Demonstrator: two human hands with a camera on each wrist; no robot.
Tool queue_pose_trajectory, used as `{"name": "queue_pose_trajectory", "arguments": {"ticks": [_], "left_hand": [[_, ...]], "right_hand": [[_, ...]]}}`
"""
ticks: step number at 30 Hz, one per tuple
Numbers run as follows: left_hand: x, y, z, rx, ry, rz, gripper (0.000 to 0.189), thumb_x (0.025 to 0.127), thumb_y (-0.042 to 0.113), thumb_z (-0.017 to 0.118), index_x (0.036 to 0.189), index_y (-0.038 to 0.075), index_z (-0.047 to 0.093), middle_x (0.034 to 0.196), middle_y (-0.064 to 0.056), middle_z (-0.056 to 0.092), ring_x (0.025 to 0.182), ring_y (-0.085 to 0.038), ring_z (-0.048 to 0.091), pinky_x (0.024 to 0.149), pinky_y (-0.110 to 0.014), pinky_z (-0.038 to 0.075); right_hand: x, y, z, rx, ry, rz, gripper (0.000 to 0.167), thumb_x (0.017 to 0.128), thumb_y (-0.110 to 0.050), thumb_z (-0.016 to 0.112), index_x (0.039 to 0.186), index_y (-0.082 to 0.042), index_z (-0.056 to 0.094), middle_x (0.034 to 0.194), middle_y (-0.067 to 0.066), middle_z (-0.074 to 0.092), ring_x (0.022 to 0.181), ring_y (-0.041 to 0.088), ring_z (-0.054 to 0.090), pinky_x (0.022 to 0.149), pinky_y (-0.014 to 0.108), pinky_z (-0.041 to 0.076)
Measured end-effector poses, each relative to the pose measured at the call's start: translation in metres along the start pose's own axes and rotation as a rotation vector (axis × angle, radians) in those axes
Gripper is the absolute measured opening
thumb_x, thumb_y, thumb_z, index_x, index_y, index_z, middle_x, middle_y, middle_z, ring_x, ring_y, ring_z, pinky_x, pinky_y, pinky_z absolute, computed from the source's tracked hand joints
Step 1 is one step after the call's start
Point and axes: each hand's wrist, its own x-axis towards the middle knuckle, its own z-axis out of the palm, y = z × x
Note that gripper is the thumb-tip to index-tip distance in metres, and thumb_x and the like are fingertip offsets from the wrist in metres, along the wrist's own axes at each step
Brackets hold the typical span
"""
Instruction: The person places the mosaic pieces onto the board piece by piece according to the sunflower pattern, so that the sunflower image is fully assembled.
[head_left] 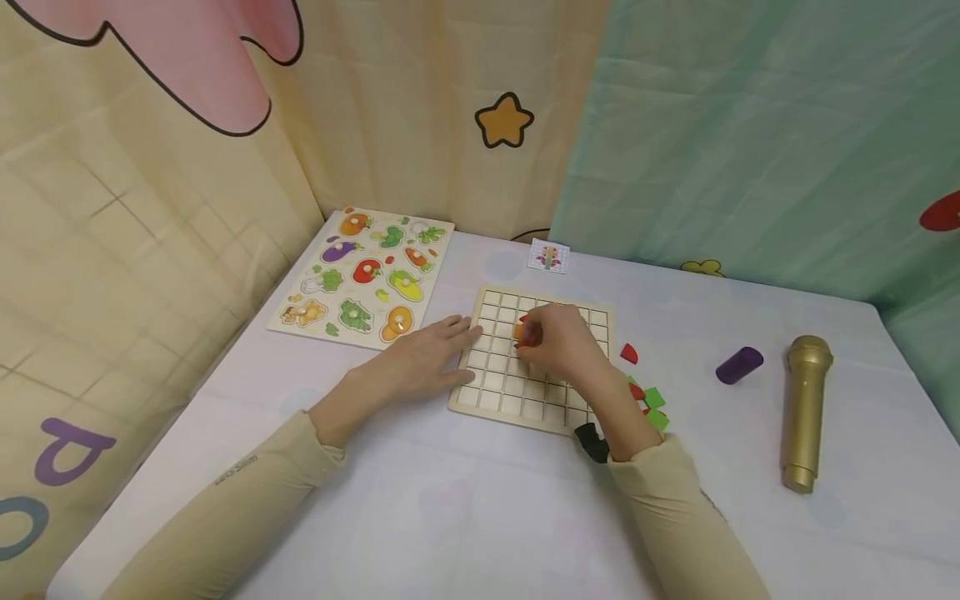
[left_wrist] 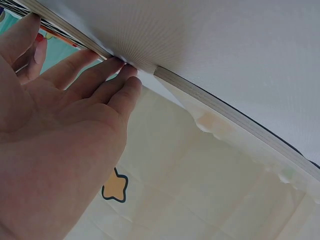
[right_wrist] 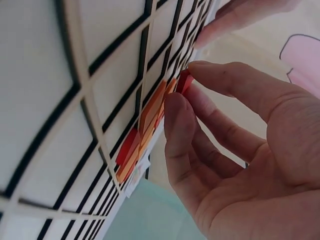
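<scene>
A square wooden grid board (head_left: 491, 382) lies on the white table. My left hand (head_left: 423, 358) rests at its left side, fingers extended; the left wrist view shows the fingertips (left_wrist: 131, 85) at the board's edge. Over the upper middle of the grid, my right hand (head_left: 562, 342) pinches a small red piece (right_wrist: 184, 81) between thumb and forefinger, close to the board. Beside the pinched piece, orange pieces (right_wrist: 154, 105) and a red piece (right_wrist: 128, 146) sit in the grid. The right hand covers part of them in the head view.
Loose red (head_left: 629, 354) and green pieces (head_left: 655, 397) lie right of the board, partly behind the right forearm. A purple cylinder (head_left: 739, 365) and a gold microphone (head_left: 807, 417) lie farther right. A vegetable peg puzzle (head_left: 381, 315) lies back left; a pattern card (head_left: 549, 256) lies behind the grid.
</scene>
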Motion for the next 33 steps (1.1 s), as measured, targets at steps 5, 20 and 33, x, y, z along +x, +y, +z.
{"name": "queue_pose_trajectory", "arguments": {"ticks": [5, 20, 33], "left_hand": [[0.001, 0.001, 0.001, -0.010, 0.002, 0.001, 0.076, 0.104, 0.043, 0.065, 0.166, 0.014, 0.034, 0.174, -0.012, 0.027, 0.163, -0.030, 0.021, 0.130, -0.050, 0.028], [0.002, 0.002, 0.001, 0.024, -0.002, -0.004, 0.076, 0.104, 0.044, 0.064, 0.166, 0.013, 0.033, 0.174, -0.012, 0.027, 0.163, -0.030, 0.022, 0.130, -0.049, 0.028], [0.002, 0.001, 0.000, 0.025, -0.011, -0.013, 0.076, 0.105, 0.045, 0.063, 0.167, 0.013, 0.032, 0.174, -0.011, 0.026, 0.163, -0.030, 0.021, 0.131, -0.049, 0.027]], "right_hand": [[0.002, -0.002, 0.005, -0.047, 0.026, 0.027, 0.013, 0.089, -0.012, 0.083, 0.083, -0.007, 0.072, 0.081, 0.005, 0.070, 0.079, 0.021, 0.062, 0.073, 0.034, 0.055], [0.004, -0.002, 0.010, -0.031, 0.077, 0.015, 0.018, 0.088, -0.017, 0.087, 0.080, -0.011, 0.072, 0.078, 0.002, 0.068, 0.076, 0.020, 0.061, 0.070, 0.033, 0.054], [0.004, 0.001, 0.007, -0.045, 0.122, 0.144, 0.023, 0.094, -0.023, 0.079, 0.077, -0.010, 0.071, 0.074, 0.004, 0.067, 0.076, 0.023, 0.059, 0.064, 0.033, 0.049]]}}
